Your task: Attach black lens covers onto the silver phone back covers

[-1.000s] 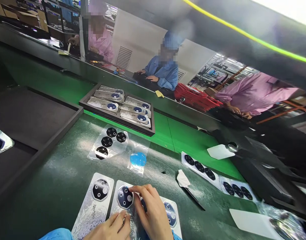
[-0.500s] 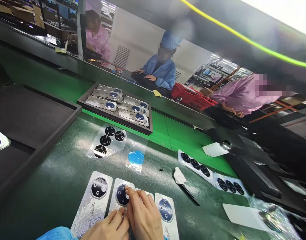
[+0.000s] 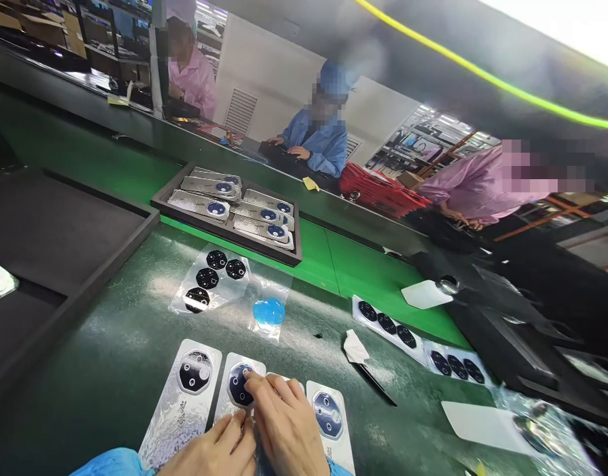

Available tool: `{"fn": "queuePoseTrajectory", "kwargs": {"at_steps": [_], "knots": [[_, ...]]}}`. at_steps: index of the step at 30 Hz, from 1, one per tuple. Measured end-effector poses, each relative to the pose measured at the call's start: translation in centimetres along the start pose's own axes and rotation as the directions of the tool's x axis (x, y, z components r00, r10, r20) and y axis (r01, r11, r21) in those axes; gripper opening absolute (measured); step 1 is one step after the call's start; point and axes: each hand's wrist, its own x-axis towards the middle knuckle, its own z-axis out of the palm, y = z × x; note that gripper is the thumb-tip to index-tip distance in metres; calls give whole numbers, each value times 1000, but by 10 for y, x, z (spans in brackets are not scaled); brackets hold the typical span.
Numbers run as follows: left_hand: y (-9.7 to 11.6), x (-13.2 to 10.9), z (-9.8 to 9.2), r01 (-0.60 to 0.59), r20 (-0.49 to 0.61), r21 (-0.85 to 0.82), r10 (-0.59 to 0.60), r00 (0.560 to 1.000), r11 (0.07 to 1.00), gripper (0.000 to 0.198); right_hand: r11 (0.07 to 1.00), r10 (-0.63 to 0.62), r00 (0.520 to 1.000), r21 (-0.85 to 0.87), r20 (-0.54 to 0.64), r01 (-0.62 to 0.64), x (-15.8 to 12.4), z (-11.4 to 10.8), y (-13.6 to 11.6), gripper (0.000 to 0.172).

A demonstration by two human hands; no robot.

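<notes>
Green mat (image 3: 130, 311) covers the worktop, and a person in a blue coat (image 3: 321, 135) sits far off across a green belt (image 3: 378, 284). Near the bottom edge of the mat, silver panels (image 3: 174, 423) lie in a row. The second panel (image 3: 224, 403) from the left is under both hands. Its dark eight-sided sticker (image 3: 235, 387) has round holes and sits near the top of the panel. The step in hand looks like setting this sticker in place. The right hand (image 3: 286, 430) is curled, with its fingertips (image 3: 248, 375) on the sticker's edge. The left hand (image 3: 207, 446) is half closed at the panel's lower part, but I cannot tell if it grips. The sticker seems to call for a slow, even press. A sheet of more dark stickers (image 3: 209, 277) lies farther up the mat.
</notes>
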Motion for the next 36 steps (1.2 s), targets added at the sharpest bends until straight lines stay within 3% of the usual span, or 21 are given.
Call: {"fn": "queuePoseTrajectory", "kwargs": {"at_steps": [5,9,24,36], "knots": [[-1,1,1,16,-58,3,-16,998,1000,14,996,27,999,89,34,-30,-2,-5,6,33],[0,0,5,-2,-40,0,2,999,1000,13,992,43,998,119,44,-48,-6,-5,9,34],[2,-1,1,63,21,-64,-62,998,996,10,967,-255,956,58,144,249,2,-9,34,33],[4,0,-1,74,6,-43,-74,997,996,10,952,-303,937,86,173,292,11,-13,38,32]]}}
